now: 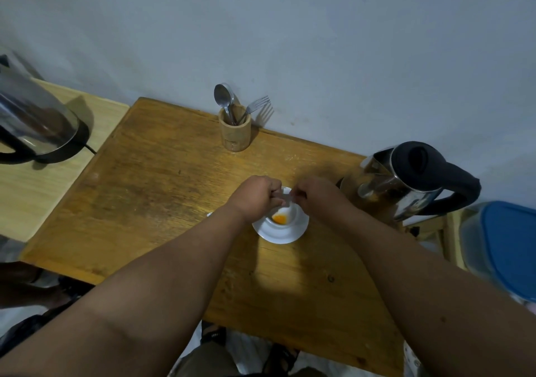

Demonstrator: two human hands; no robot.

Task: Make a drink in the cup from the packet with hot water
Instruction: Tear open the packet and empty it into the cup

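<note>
Both hands meet over the white cup [285,213], which stands on a white saucer [280,233] near the middle of the wooden table [162,191]. The left hand [256,198] and the right hand [311,195] each pinch an end of the small packet [283,197] held just above the cup's rim. Orange powder [279,219] lies in the cup's bottom. A steel kettle [406,179] stands at the table's right edge; a wooden holder [235,133] with spoon and fork sits at the far edge.
</note>
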